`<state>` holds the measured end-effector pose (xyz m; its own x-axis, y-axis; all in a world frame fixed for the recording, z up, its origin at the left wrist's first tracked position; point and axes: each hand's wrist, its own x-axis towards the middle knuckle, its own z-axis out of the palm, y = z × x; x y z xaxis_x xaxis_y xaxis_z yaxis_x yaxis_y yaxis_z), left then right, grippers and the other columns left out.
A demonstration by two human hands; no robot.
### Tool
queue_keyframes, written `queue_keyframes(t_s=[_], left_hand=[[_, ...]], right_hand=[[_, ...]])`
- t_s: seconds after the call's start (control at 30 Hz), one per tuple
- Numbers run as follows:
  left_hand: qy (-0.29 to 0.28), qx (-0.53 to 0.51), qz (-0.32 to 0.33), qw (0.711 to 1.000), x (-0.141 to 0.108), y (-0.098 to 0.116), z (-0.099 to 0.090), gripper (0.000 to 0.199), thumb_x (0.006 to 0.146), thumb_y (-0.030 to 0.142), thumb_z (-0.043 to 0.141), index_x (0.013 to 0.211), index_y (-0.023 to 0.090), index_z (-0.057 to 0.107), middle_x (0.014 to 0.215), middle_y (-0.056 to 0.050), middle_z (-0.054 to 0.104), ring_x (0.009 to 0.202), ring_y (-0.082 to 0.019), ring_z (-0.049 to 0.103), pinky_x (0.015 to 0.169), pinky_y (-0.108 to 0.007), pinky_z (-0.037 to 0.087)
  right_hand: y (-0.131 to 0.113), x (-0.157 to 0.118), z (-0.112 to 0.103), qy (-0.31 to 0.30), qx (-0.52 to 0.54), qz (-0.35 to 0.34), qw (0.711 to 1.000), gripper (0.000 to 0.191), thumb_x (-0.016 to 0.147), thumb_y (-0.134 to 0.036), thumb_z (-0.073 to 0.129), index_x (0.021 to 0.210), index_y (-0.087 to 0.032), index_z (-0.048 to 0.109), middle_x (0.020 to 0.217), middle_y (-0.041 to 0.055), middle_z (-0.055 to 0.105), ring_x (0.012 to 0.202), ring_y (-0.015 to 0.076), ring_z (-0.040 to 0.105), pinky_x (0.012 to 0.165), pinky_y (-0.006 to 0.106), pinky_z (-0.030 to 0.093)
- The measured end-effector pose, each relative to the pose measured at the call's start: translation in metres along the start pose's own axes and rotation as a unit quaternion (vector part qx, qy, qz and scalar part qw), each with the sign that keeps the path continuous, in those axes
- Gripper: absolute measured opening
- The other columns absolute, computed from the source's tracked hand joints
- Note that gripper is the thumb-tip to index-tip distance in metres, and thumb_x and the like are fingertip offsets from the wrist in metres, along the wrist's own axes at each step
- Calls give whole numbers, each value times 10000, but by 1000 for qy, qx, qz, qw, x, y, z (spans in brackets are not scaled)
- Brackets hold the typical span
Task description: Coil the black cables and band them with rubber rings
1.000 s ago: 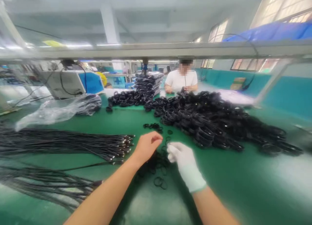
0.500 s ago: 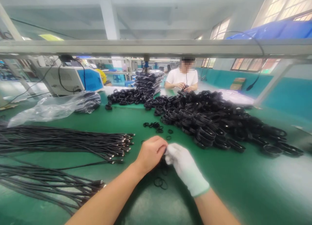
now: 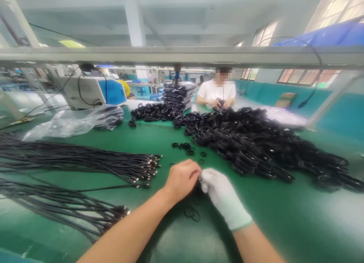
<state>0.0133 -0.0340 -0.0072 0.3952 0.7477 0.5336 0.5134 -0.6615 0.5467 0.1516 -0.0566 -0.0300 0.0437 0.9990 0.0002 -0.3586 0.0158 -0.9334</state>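
Observation:
My left hand (image 3: 182, 180) is bare, its fingers closed in a pinch just above the green table. Against its fingertips, my right hand (image 3: 223, 196) in a white glove is closed too. Something small and dark shows between the two hands, mostly covered by the fingers, and I cannot make out what it is. Thin black rings (image 3: 192, 213) lie on the table below them. Beyond my fingers is a small cluster of black rings (image 3: 184, 146).
Two bundles of black cables, one farther back (image 3: 85, 156) and one nearer (image 3: 71, 208), lie at the left. A large heap of coiled black cables (image 3: 244, 141) spreads to the right. A clear plastic bag (image 3: 65, 122) lies behind the bundles. Across the table sits a person (image 3: 217, 90) handling something black.
The whole scene has shifted slightly right in the view. My hands stay together in much the same pinch. The person opposite has moved their hands a little.

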Motion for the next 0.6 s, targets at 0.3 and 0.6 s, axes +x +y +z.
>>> queue_keyframes(t_s=[0.3, 0.6], left_hand=[[97, 44, -96, 990, 12, -23, -23, 145, 832, 141, 454, 815, 189, 589, 737, 20, 608, 683, -113, 555, 654, -203, 430], [-28, 114, -89, 989, 16, -52, -1, 212, 779, 93, 526, 802, 212, 700, 806, -9, 696, 792, -168, 618, 804, -294, 473]], right_hand=[[-7, 2, -17, 132, -133, -83, 979, 187, 725, -362, 562, 697, -178, 537, 591, -28, 463, 552, 122, 415, 539, 272, 348], [-10, -3, -7, 76, -489, -62, 867, 189, 742, -326, 537, 720, -197, 673, 792, 59, 614, 783, 227, 518, 765, 359, 356]])
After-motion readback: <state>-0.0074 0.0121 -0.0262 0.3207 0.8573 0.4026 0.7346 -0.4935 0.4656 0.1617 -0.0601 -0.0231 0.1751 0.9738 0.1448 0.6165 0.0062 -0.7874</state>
